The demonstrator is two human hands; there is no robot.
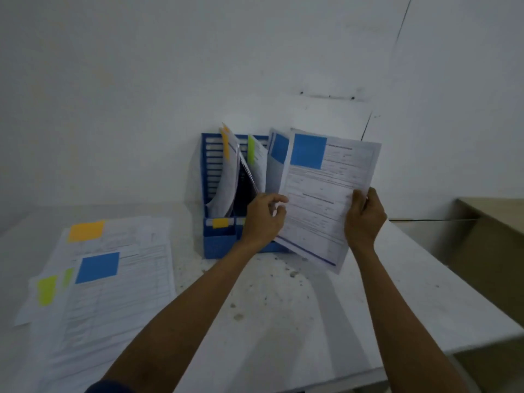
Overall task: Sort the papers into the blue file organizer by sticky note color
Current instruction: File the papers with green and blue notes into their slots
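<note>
Dim, flat indoor light with a cool blue-grey cast; no clear source. Soft faint shadows on the worktop [283, 307] under the forearms, darker patch behind the blue file organizer [218, 242]. No glare. Whole frame soft, print on the papers [113, 293] unreadable. Wide-angle bending at the edges, wall [141, 80] line top right slants. Corners slightly darker.

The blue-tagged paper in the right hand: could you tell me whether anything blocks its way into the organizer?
Nothing solid. The right hand holds the paper at the blue file organizer's right end, where the left hand touches another blue-tagged sheet.
</note>
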